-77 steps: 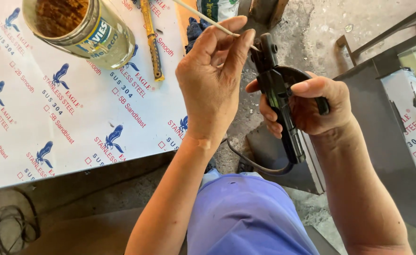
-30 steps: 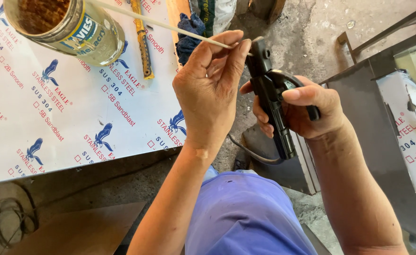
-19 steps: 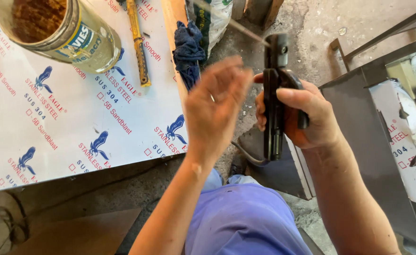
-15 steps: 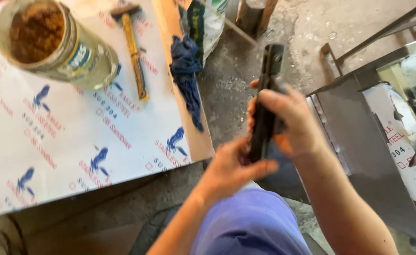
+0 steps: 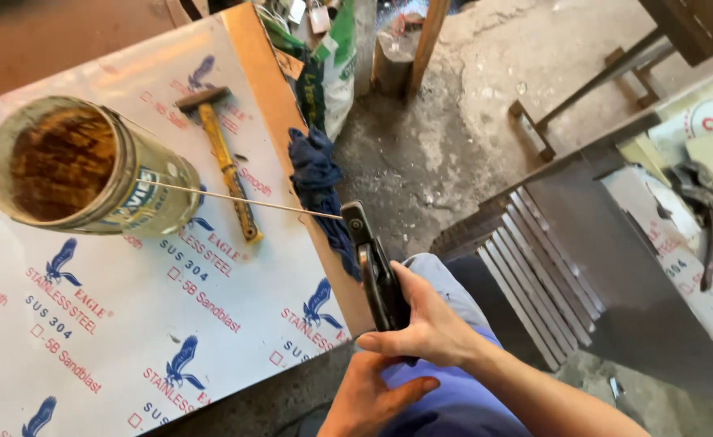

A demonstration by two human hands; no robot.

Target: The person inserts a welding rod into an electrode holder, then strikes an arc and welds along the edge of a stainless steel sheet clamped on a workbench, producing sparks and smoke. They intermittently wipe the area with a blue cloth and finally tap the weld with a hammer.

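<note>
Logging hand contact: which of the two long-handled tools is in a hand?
The black clamp-like tool, gripped by the right hand with a thin rod in its tip. The yellow-handled hammer lies untouched on the sheet.

Rough concrete floor beside sheet-covered table.

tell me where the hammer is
In the head view, the hammer lies upper left on the white sheet, between the can and the blue rag.
</note>
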